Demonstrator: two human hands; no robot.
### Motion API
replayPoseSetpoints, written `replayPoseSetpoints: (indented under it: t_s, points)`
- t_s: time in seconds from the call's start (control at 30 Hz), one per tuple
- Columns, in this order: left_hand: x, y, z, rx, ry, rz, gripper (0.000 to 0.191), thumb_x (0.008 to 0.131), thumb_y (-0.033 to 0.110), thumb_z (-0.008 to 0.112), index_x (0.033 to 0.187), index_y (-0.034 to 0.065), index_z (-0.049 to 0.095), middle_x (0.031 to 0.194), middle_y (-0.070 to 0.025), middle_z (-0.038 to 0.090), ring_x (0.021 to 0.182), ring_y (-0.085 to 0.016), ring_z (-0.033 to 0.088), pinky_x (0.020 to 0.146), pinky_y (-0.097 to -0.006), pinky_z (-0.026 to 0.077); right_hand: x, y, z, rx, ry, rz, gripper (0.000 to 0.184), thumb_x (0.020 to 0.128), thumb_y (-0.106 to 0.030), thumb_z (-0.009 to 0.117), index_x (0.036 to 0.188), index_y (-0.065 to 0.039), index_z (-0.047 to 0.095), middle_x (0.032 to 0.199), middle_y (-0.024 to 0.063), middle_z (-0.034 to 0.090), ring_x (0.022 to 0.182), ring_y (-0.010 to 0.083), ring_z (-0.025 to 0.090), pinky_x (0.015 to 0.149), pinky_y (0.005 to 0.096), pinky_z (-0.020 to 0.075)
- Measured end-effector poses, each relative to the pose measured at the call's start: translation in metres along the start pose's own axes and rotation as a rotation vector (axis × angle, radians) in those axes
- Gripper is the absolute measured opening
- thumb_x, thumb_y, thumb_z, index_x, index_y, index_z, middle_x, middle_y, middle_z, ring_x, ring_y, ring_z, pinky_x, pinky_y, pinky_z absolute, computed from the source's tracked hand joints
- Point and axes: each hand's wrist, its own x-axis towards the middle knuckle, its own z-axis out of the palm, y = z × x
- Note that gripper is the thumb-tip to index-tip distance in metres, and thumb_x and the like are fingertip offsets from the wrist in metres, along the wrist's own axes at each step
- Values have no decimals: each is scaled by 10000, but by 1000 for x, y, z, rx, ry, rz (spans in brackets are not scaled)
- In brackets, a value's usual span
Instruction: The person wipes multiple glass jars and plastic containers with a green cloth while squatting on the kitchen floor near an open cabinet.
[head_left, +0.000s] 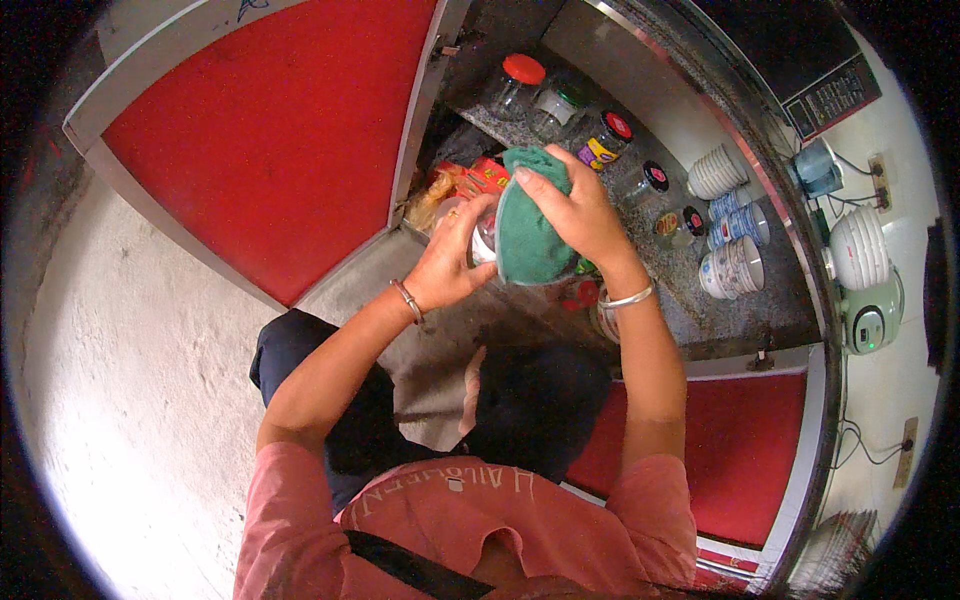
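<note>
My right hand grips a green cloth with a pale edge, thumb on top. Close beside it, my left hand curls around a rounded container with a white part, possibly a jar. The cloth covers much of that container, so its full shape is hidden. Both hands are in front of an opened cupboard. On its granite-patterned shelf stand several glass jars, among them a red-lidded jar, a green-lidded jar and a jar with a yellow and purple label.
An open red cupboard door stands to the left; another red door is at lower right. Stacked patterned bowls and white bowls are on the shelf. Red packaging lies below. A green appliance is on the counter.
</note>
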Motion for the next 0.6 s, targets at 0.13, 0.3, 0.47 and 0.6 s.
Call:
replayPoseSetpoints:
  t_s: [0.13, 0.3, 0.47, 0.6]
  points:
    - [-3, 0, 2, 68, -38, 14, 775, 676, 108, 738, 1330, 41, 325, 1243, -191, 452, 1173, -371, 413, 983, -429, 335, -6, 15, -1, 233, 70, 220, 232, 862, -241, 610, 894, -11, 618, 811, 71, 646, 739, 109, 575, 676, 296, 468]
    - [-5, -7, 11, -13, 0, -28, 811, 689, 134, 773, 1337, 23, 298, 1287, -178, 411, 1248, -320, 378, 1056, -387, 292, -27, 63, -12, -60, 266, 246, 292, 862, -287, 630, 1000, -30, 607, 865, 17, 638, 776, 113, 575, 711, 282, 467]
    - [-3, -7, 5, -20, 32, -65, 820, 708, 153, 773, 1343, 9, 275, 1299, -187, 390, 1268, -300, 358, 1066, -380, 283, -44, 57, -24, 428, 414, 310, 315, 855, -272, 640, 1062, -39, 593, 951, 26, 637, 825, 112, 578, 767, 271, 465]
    - [-3, -10, 9, 59, 66, -21, 797, 674, 114, 765, 1327, 35, 316, 1266, -186, 419, 1213, -342, 387, 1027, -419, 303, -44, 8, -21, 179, 213, 35, 371, 814, -243, 663, 1107, -31, 580, 972, 48, 639, 872, 144, 585, 804, 295, 465]
